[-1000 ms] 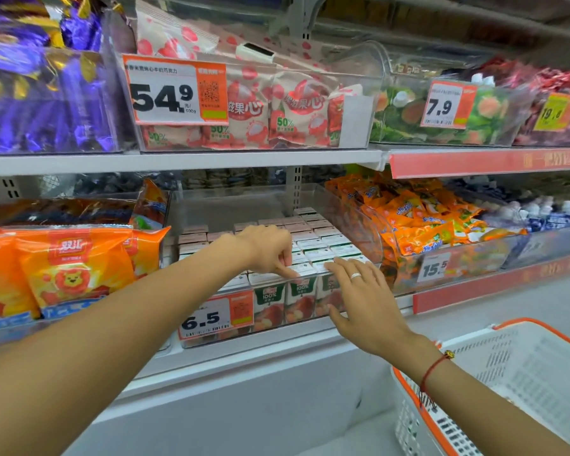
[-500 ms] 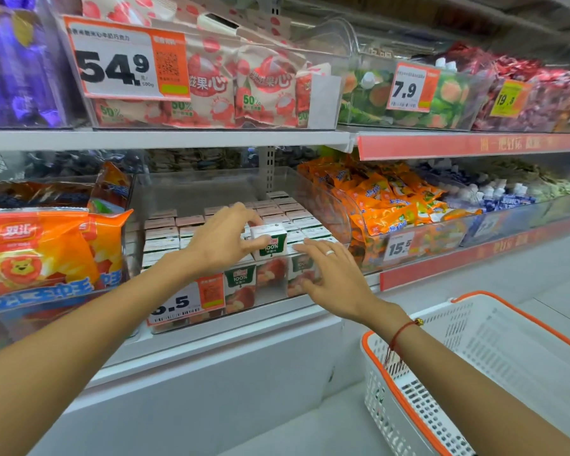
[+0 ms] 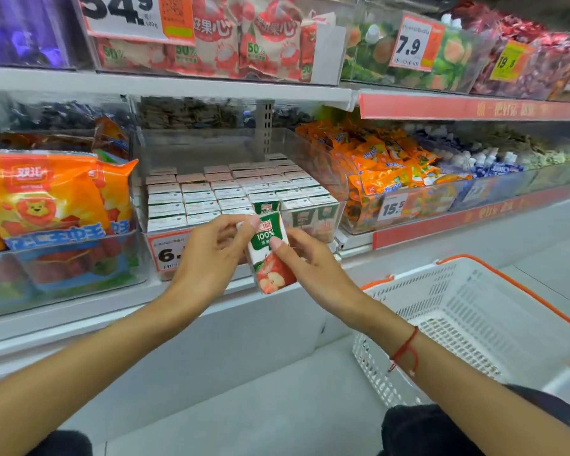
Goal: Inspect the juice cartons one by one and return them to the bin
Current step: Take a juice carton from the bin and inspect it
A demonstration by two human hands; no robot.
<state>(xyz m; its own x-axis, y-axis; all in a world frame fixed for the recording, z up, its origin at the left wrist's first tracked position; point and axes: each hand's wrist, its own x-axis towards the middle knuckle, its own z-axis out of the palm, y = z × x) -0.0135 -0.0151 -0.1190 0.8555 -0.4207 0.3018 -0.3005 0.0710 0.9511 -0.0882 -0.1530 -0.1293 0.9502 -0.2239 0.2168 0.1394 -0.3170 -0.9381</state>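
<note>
A small green, white and red apple juice carton (image 3: 270, 258) is held in front of the shelf, tilted, its printed face toward me. My left hand (image 3: 211, 255) pinches its top left corner with thumb and fingers. My right hand (image 3: 306, 261) grips its right side, thumb across the front. Behind it stands the clear plastic bin (image 3: 338, 182) packed with several rows of the same cartons (image 3: 211, 195). One carton (image 3: 265, 207) sticks up above the front row beside a gap.
A white shopping basket with orange rim (image 3: 474, 324) sits at lower right by my right forearm. Orange snack bags (image 3: 43, 199) fill the bin to the left, orange pouches (image 3: 385, 166) the bin to the right. A white shelf ledge (image 3: 178, 311) runs below.
Both hands reached into the bin's front row, took one carton and drew it out toward me. The view shifted closer and to the right.
</note>
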